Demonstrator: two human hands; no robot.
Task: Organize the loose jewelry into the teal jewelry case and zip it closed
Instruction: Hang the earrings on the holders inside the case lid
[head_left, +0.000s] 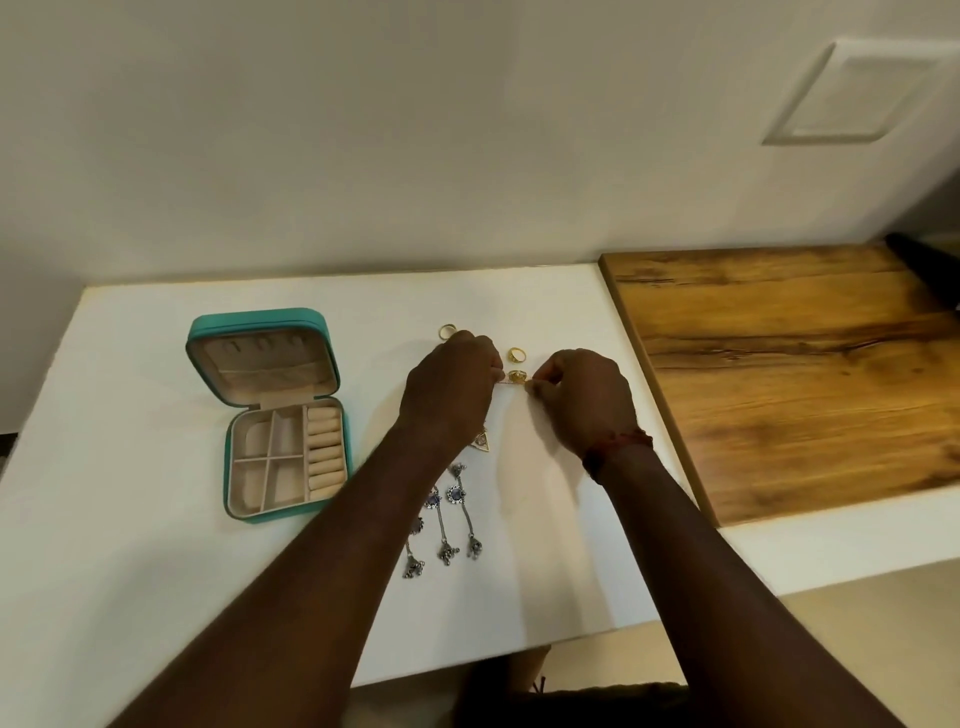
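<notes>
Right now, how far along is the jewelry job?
Early. Done: the case lies open, and its compartments look bare. In hand: the left hand and right hand pinch a thin chain between them. Left: rings, a triangular pendant and dangly earrings on the table; case unzipped.

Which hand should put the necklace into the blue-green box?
Probably the left hand. It already pinches the thin chain and is nearer the open teal case, which sits on that side. The right hand would have to cross over.
</notes>
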